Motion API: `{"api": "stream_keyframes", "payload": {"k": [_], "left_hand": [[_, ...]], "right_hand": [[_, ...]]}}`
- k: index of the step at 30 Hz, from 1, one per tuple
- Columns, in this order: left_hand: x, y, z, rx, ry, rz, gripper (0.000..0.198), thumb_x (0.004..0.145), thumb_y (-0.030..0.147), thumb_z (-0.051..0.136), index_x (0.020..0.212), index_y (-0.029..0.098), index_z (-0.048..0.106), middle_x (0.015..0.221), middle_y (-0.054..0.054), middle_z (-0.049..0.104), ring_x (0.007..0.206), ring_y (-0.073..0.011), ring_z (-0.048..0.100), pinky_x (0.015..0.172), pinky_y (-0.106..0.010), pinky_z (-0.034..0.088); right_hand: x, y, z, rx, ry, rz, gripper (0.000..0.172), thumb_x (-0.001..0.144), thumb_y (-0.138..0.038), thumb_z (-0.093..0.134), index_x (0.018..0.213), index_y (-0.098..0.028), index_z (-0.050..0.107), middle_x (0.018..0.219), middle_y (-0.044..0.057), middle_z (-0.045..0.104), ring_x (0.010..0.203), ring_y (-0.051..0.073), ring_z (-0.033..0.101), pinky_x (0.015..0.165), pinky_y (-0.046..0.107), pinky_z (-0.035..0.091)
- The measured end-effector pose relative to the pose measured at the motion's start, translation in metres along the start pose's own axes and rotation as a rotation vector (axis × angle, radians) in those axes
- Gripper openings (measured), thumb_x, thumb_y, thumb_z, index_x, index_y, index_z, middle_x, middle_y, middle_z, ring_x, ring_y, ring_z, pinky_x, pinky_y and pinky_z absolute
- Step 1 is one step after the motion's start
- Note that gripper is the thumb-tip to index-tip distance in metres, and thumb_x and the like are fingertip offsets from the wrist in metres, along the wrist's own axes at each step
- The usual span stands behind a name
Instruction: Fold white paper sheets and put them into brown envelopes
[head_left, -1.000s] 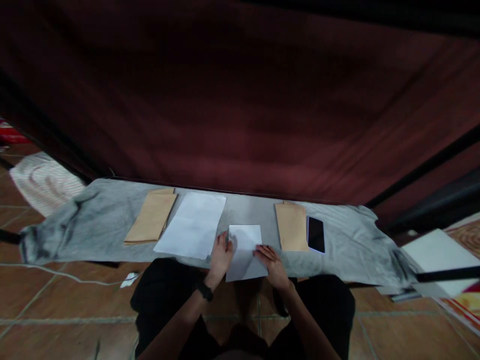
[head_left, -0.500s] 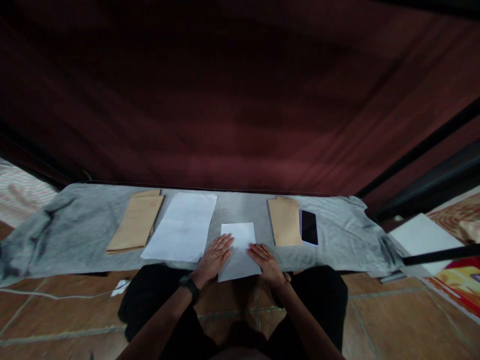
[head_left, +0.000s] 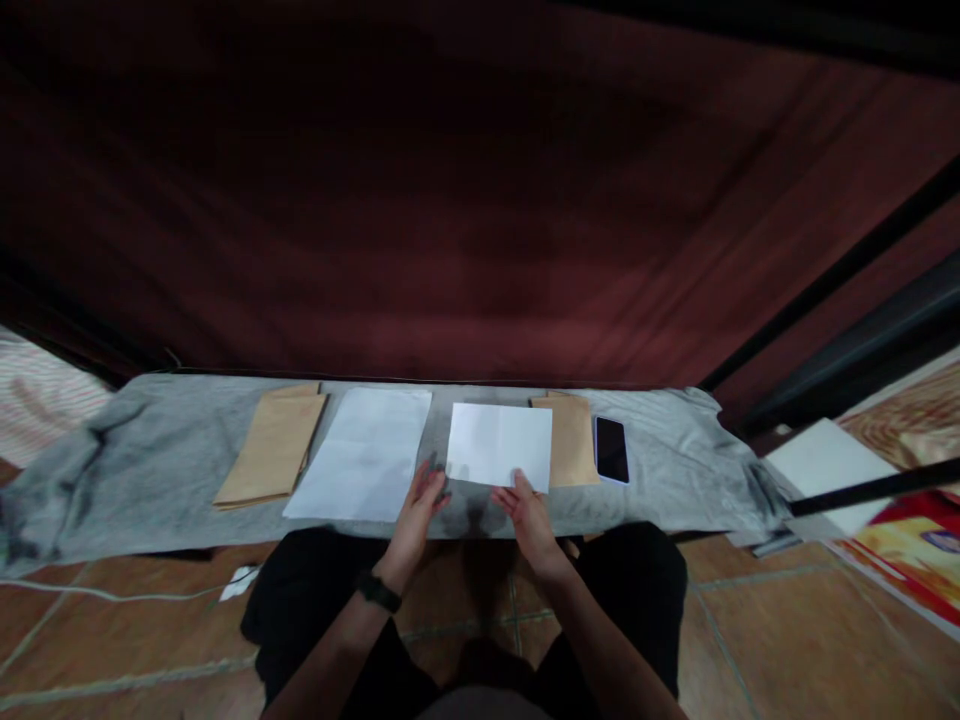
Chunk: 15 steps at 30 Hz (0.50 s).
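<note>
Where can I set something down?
Bare grey cloth: left of leftmost brown paper stack, right of black rectangular phone. Crowded between: large white paper, left hand, right hand, smaller white sheet partly hiding rightmost brown paper stack.

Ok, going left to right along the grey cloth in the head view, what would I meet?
Left brown paper stack → large white paper → smaller white sheet → right brown paper → phone.

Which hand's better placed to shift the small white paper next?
Likely the right hand: it pinches the small white paper at its near edge. The left hand is open beside the near-left corner.
</note>
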<state>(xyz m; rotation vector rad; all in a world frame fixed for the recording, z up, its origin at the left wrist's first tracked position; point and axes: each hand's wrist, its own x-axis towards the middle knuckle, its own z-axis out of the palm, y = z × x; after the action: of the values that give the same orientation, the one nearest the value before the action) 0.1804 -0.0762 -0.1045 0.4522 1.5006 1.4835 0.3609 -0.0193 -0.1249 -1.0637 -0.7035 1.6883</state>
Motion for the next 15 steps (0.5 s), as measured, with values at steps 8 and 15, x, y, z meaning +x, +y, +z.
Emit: {"api": "stream_keyframes", "payload": {"k": [8, 15], "left_hand": [[0.011, -0.01, 0.023, 0.422, 0.12, 0.158, 0.065, 0.076, 0.011, 0.068, 0.138, 0.02, 0.052, 0.126, -0.012, 0.062, 0.115, -0.0298, 0.062, 0.102, -0.047, 0.049], [0.01, -0.037, 0.039, 1.109, -0.11, 0.719, 0.05, 0.094, 0.02, 0.044, 0.144, 0.022, 0.049, 0.16, -0.011, 0.036, 0.152, -0.0303, 0.02, 0.122, -0.054, 0.02]], "right_hand": [[-0.012, 0.018, -0.006, 0.144, -0.051, 0.334, 0.012, 0.089, -0.033, 0.057, 0.083, -0.023, 0.058, 0.088, 0.007, 0.076, 0.085, 0.022, 0.074, 0.095, 0.047, 0.056], [-0.025, 0.005, -0.033, -0.054, -0.273, 0.467, 0.033, 0.09, -0.043, 0.052, 0.091, -0.015, 0.069, 0.093, 0.015, 0.077, 0.076, 0.022, 0.075, 0.083, 0.045, 0.059]]}}
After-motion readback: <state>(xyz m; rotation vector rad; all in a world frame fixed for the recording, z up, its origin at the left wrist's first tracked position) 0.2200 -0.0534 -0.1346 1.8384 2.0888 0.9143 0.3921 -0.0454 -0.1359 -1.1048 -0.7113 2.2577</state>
